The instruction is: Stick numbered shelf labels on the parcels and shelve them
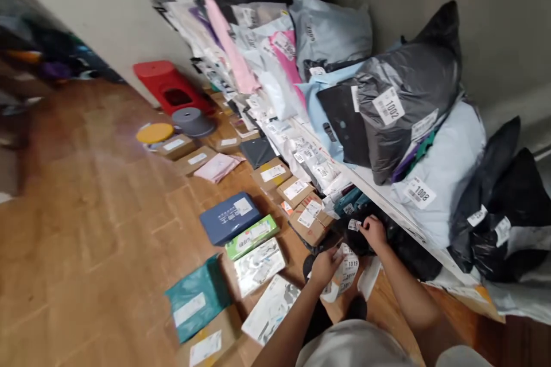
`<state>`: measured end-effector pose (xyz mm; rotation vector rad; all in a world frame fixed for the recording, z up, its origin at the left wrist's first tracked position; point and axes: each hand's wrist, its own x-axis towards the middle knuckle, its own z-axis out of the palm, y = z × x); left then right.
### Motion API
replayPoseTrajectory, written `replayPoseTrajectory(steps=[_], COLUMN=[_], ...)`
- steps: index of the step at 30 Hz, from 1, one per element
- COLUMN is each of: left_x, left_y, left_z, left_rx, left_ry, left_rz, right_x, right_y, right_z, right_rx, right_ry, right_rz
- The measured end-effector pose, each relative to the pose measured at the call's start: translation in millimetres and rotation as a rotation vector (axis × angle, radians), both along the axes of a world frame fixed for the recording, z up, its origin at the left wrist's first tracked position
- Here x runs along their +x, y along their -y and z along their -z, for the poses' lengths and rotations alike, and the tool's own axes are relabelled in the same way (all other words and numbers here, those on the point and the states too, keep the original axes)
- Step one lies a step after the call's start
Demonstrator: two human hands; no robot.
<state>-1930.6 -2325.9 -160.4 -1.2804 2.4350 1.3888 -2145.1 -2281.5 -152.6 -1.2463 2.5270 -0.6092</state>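
Observation:
Low in front of me, my left hand (326,266) is closed on a roll of printed number labels (349,268), with 1019 readable on one. A strip of pale backing paper (369,278) hangs beside the roll. My right hand (373,233) is farther forward, under the shelf edge. Its fingers pinch at the edge of a small white label (354,225), which lies against a black plastic parcel bag (365,212). Whether the label is stuck down there, I cannot tell.
Above my right arm runs a white shelf edge (408,226), loaded with numbered bags, including a dark one (413,92) marked 1002. On the wooden floor to my left lie a blue box (219,223), a teal parcel (198,292) and several cartons. A red stool (161,77) stands farther back.

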Motion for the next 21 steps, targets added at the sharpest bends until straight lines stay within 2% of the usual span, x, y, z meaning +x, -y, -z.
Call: replayPoseTrajectory(steps=[3,6,11,14,16,19,21], left_x=[-23.7,-44.0,-65.2,-74.2,-79.1,-85.9,-91.2], left_y=[0.3,7.4,15.5,11.9,6.3,-5.0,-13.7], left_z=[-2.7,-3.0,-4.6,-4.7,-2.2,5.8,12.4], left_rx=[-0.013,0.019,0.005,-0.05,-0.092,-0.116,-0.078], left_ry=[-0.129,-0.246,-0.301,-0.309,-0.31,-0.307,-0.338], left_rz=[0.115,0.242,0.36,0.352,0.282,0.154,0.16], right_x=[-2.8,-4.6,-1.7,0.4,1.6,1.2,-2.5], right_y=[-35.6,-59.8,-59.7,-50.4,-43.9,-36.5,-36.3], right_z=[-21.7,-35.7,-42.3,-49.1,-56.3,-67.0,-72.4], right_rx=[-0.012,0.091,0.302,0.376,0.381,0.407,0.469], right_ry=[-0.117,-0.181,-0.196,-0.204,-0.223,-0.293,-0.31], right_rz=[0.01,0.0,-0.025,-0.006,0.001,-0.182,-0.332])
